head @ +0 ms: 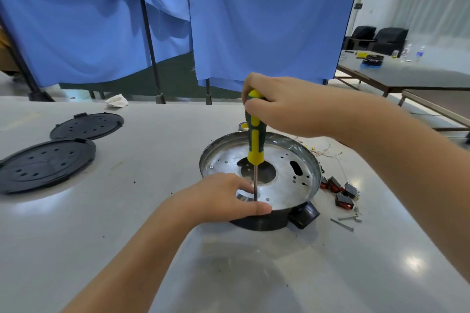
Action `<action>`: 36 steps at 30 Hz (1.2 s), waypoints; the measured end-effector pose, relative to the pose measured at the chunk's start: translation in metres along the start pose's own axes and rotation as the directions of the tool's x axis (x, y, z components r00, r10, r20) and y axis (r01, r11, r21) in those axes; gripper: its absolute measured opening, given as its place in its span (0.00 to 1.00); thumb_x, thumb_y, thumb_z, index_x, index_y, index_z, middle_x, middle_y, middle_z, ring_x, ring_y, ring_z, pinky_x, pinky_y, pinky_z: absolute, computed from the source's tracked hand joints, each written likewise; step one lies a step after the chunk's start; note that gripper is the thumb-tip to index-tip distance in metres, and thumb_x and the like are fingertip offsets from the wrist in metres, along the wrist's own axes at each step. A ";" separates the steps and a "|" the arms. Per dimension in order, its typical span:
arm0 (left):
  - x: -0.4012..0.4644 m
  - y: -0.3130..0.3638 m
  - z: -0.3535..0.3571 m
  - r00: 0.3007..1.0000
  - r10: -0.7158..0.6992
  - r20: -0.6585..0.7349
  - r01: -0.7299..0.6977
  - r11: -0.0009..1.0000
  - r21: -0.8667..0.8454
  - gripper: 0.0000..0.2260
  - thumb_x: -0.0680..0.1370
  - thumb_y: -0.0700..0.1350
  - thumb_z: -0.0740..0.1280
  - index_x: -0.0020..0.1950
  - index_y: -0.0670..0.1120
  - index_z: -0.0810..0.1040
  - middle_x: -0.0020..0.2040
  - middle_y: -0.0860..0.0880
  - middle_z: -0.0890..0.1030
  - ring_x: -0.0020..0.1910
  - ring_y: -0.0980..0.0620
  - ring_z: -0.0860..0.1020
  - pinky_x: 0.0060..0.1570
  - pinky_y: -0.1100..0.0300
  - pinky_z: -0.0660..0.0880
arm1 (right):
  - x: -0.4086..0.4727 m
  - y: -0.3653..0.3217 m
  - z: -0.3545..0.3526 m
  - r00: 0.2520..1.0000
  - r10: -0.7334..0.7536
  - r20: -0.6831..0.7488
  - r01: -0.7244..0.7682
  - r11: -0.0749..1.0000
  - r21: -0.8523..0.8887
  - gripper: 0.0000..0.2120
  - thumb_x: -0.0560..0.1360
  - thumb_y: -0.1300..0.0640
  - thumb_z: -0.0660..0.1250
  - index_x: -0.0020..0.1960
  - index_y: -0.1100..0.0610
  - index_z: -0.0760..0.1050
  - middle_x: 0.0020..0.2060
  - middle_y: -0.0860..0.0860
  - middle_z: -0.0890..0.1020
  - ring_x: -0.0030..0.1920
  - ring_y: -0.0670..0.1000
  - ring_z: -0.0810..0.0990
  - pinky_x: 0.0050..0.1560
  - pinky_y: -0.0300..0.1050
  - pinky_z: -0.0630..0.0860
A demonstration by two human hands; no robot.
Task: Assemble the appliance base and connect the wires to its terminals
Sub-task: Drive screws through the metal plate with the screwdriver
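Head view: the appliance base [279,178] sits mid-counter, the right hand [284,107] clenched on an upright screwdriver [254,134] while the left hand [223,198] grips its near rim — fastening appears underway; wires [328,153] and switches [340,192] lie loose beside it, unconnected.

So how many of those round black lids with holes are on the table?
2. One black lid lies at the far left of the table; the other black lid lies nearer, its edge overlapping the first.

Blue curtain [254,20], crumpled white cloth [117,101], black armchairs [376,39], side table [407,76]
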State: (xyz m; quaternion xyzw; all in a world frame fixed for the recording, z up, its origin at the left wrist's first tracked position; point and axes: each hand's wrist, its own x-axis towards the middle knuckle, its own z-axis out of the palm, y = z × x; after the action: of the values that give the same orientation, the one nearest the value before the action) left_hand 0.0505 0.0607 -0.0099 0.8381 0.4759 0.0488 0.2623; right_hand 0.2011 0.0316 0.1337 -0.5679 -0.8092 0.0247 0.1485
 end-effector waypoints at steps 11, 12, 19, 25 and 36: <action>-0.007 0.000 0.022 0.971 0.133 -0.200 -0.097 0.979 0.178 0.25 0.76 0.69 0.56 0.60 0.56 0.79 0.67 0.61 0.73 0.69 0.61 0.66 0.74 0.52 0.44 | -0.009 0.018 0.007 0.930 -0.028 -0.366 -0.189 0.818 -0.544 0.28 0.77 0.35 0.50 0.31 0.56 0.65 0.25 0.50 0.66 0.25 0.49 0.63 0.27 0.40 0.54; -0.007 0.001 0.023 0.972 0.123 -0.199 -0.088 0.981 0.174 0.26 0.75 0.70 0.56 0.60 0.56 0.79 0.67 0.60 0.72 0.70 0.61 0.65 0.74 0.51 0.42 | -0.008 0.022 0.008 0.923 -0.001 -0.384 -0.210 0.837 -0.505 0.28 0.77 0.35 0.52 0.30 0.56 0.65 0.25 0.50 0.66 0.25 0.49 0.63 0.27 0.40 0.56; -0.006 -0.001 0.022 0.981 0.117 -0.153 -0.076 0.966 0.249 0.29 0.67 0.73 0.66 0.61 0.58 0.75 0.68 0.60 0.67 0.73 0.61 0.58 0.76 0.48 0.37 | -0.018 0.074 0.003 0.839 0.288 -0.462 -0.290 0.954 0.068 0.23 0.76 0.39 0.60 0.33 0.58 0.71 0.25 0.51 0.69 0.26 0.50 0.67 0.28 0.40 0.67; -0.006 -0.019 0.011 0.980 0.112 -0.167 -0.069 0.968 0.243 0.24 0.69 0.66 0.71 0.63 0.62 0.76 0.73 0.60 0.65 0.76 0.60 0.51 0.75 0.48 0.34 | -0.057 0.137 0.022 0.622 0.773 -0.125 -0.410 0.458 0.789 0.21 0.75 0.40 0.65 0.44 0.59 0.77 0.20 0.48 0.79 0.21 0.43 0.76 0.25 0.37 0.75; -0.007 0.023 0.027 0.969 0.151 -0.194 -0.129 0.984 0.124 0.35 0.68 0.71 0.65 0.73 0.60 0.65 0.72 0.61 0.65 0.74 0.62 0.56 0.76 0.51 0.39 | -0.117 0.166 0.102 0.694 0.589 0.414 -0.241 -0.352 0.904 0.13 0.77 0.61 0.54 0.54 0.65 0.73 0.38 0.60 0.79 0.34 0.54 0.79 0.31 0.41 0.81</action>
State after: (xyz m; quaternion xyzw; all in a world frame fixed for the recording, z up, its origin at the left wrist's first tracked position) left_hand 0.0735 0.0345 -0.0210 0.8735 0.4417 0.1260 0.1613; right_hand 0.3614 -0.0047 -0.0229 -0.5118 -0.2029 0.5948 0.5858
